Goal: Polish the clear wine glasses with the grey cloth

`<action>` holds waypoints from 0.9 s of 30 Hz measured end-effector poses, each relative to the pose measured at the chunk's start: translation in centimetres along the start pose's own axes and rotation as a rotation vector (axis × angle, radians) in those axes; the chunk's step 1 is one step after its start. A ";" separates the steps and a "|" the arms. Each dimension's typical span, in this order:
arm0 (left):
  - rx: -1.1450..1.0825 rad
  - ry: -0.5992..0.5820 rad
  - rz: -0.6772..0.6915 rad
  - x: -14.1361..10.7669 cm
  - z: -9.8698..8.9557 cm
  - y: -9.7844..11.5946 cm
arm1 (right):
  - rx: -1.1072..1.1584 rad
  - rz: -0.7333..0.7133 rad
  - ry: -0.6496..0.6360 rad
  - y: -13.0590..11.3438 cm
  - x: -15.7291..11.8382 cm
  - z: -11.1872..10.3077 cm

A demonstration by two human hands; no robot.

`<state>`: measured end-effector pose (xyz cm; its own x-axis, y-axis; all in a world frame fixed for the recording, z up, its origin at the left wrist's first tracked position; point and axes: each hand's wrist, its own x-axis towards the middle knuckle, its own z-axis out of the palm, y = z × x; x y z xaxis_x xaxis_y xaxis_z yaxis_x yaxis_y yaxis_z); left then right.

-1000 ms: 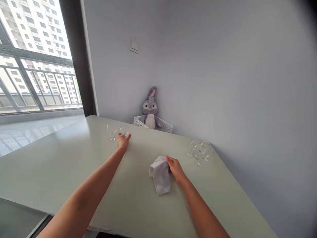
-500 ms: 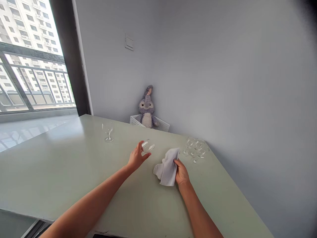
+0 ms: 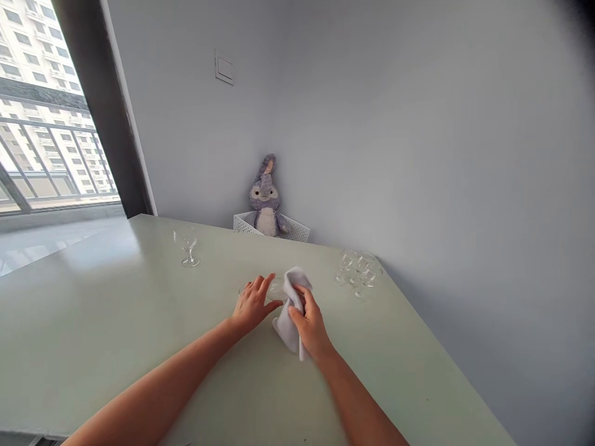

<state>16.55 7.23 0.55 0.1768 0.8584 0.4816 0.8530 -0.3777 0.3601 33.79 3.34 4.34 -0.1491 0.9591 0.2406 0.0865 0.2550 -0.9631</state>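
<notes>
My left hand [image 3: 253, 302] is closed around a clear stemmed glass [image 3: 276, 288], which lies sideways with its bowl toward the right. Fingers hide most of the stem, and the foot shows faintly on the left of the hand. In my right hand [image 3: 310, 319] is a white cloth [image 3: 289, 331], pinched between thumb and fingers. Part of the cloth is at the mouth of the glass; whether any of it is inside I cannot tell. Its lower end hangs over the pale green table [image 3: 223, 396].
Another stemmed glass [image 3: 188, 244] stands upright at the back left. Several more glasses [image 3: 357, 269] are grouped near the right edge by the wall. Behind the table, a plush rabbit [image 3: 266, 201] sits in a white perforated basket [image 3: 297, 231].
My right hand has brought the cloth left and up to the mouth of the glass. The left hand has turned slightly with the glass. The view has shifted a little to the right.
</notes>
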 end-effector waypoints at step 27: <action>-0.617 -0.618 -0.036 0.5 -3.9 2.1 | 0.084 0.118 -0.590 0.7 1.3 -5.3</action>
<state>16.47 5.47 4.67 0.5419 0.8404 0.0060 0.4769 -0.3134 0.8212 38.84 5.41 4.63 -0.6661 0.7444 0.0469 0.0614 0.1174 -0.9912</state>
